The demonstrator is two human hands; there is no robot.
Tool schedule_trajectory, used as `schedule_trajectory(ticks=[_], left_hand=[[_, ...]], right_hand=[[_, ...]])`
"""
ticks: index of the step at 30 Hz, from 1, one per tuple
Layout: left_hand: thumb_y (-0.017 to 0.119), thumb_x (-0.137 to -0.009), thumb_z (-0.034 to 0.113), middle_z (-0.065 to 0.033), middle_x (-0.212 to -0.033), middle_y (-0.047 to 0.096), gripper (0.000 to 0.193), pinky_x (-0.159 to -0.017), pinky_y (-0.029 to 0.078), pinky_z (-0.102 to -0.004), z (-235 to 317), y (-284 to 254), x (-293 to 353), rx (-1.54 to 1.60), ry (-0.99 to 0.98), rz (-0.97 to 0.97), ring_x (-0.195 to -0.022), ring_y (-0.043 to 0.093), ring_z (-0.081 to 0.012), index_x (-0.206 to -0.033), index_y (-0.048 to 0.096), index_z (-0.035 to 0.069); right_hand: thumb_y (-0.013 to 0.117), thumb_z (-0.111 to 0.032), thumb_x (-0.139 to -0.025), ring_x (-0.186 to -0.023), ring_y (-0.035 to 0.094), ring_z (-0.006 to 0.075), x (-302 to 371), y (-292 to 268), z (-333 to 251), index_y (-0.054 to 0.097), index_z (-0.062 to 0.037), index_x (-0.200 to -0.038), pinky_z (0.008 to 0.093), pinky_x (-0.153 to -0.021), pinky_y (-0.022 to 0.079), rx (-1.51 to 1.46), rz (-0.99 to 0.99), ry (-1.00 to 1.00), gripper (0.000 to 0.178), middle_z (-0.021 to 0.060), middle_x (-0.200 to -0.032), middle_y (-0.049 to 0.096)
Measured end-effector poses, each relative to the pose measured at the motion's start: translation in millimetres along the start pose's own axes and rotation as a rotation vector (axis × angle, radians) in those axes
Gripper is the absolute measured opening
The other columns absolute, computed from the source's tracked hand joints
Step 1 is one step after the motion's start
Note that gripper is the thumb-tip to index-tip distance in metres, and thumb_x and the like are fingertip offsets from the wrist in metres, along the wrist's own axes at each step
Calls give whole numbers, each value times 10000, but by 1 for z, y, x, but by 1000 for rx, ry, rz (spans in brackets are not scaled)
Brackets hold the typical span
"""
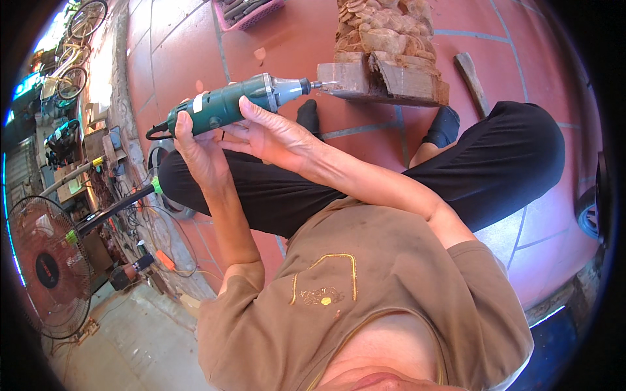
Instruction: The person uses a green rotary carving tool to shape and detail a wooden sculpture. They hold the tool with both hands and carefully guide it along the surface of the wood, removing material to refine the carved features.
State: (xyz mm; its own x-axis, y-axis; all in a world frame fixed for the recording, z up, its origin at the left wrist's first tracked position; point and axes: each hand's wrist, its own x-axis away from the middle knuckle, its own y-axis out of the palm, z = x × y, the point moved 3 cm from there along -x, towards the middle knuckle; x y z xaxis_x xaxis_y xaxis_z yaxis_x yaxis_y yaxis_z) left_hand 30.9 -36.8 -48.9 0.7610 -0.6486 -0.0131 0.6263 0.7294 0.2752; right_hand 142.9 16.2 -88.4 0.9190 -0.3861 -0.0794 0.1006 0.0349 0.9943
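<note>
A green and grey die grinder (225, 104) is held up level in front of me, its thin bit (330, 83) pointing right. My left hand (202, 150) grips its rear end near the black cord, one digit up its side. My right hand (277, 133) supports the front half from below, thumb on the casing and fingers partly hidden underneath. Just beyond the bit stands a carved wooden block (385, 32) with a rough, split base (417, 78). In this view the bit's tip overlaps the base's left edge; I cannot tell whether they touch.
A wooden stick (473, 85) lies right of the carving on the red tiled floor (293, 39). A pink basket (251, 14) of tools sits at the far side. On the left are a standing fan (49, 267), an orange thing (165, 260) among cables, and bicycles (72, 81).
</note>
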Motion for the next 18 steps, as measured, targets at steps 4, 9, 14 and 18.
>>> schedule_trajectory(ticks=[4, 9, 14, 18], left_hand=[[631, -887, 320, -152, -1058, 646, 392, -933, 470, -384, -7, -2, 0, 38, 6, 25, -999, 618, -243, -1113, 565, 8], [637, -860, 312, -158, -1045, 646, 373, -872, 525, -402, -13, -2, -4, 83, -1, 70, -953, 644, -248, -1081, 573, 19], [642, -853, 304, -165, -1032, 649, 388, -868, 526, -406, -12, 1, -2, 94, 32, 62, -945, 645, -253, -1102, 560, 18], [633, -865, 325, -161, -1053, 642, 378, -895, 502, -405, -12, 0, -3, 63, 31, 59, -971, 627, -253, -1086, 568, 27]], right_hand=[[650, -378, -893, -1291, 444, 233, -1, -2, 1, 474, -73, -1296, 493, -1109, 317, 13, 60, -14, 535, 89, -1302, 536], [657, -375, -891, -1264, 465, 231, 1, -2, 1, 475, -73, -1297, 470, -1098, 336, -1, 61, -6, 538, 91, -1284, 546], [665, -359, -890, -1258, 471, 230, 0, -2, 2, 484, -78, -1283, 459, -1086, 350, -2, 77, 0, 516, 89, -1275, 555], [672, -342, -888, -1256, 474, 233, 1, -2, 1, 492, -84, -1269, 453, -1077, 359, 0, 75, 8, 494, 87, -1276, 557]])
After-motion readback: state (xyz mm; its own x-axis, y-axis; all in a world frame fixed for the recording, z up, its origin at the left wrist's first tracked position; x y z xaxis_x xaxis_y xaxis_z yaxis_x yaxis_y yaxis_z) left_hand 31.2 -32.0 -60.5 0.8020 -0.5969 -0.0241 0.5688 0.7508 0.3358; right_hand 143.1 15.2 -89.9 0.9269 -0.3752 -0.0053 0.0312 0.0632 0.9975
